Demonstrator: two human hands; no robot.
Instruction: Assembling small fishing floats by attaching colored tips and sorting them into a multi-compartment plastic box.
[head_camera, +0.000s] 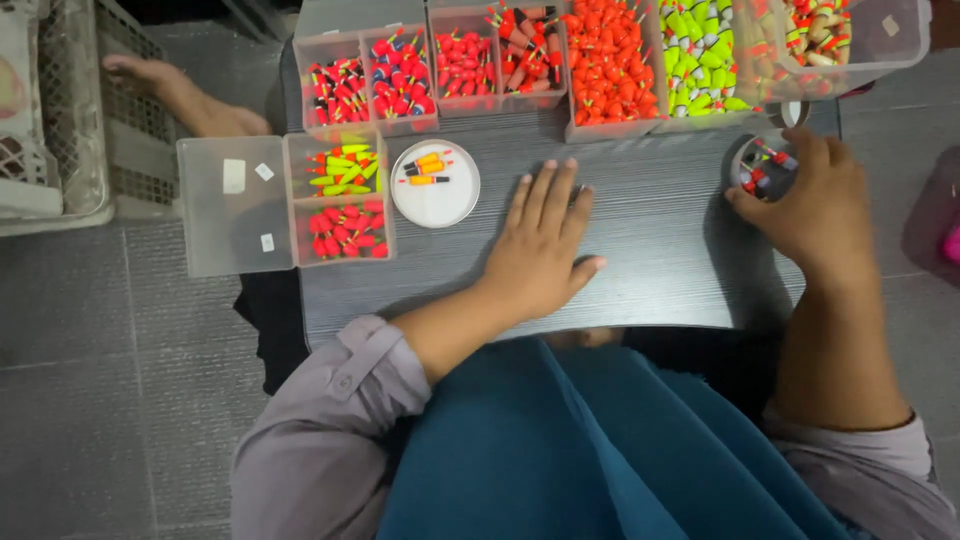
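My left hand (540, 245) lies flat, palm down, fingers apart, on the dark wood-grain table (650, 210), holding nothing. Just left of it sits a round white lid (435, 190) with three small orange and yellow fishing floats on it. My right hand (815, 205) curls around a small round clear container (762, 165) at the right side of the table, which holds a few red and dark floats.
Clear plastic bins (610, 65) full of red, orange and neon-yellow floats line the far edge. A smaller compartment box with an open lid (235, 205) stands at the left. Another person's foot (180, 95) rests on the grey floor by a white crate (50, 120).
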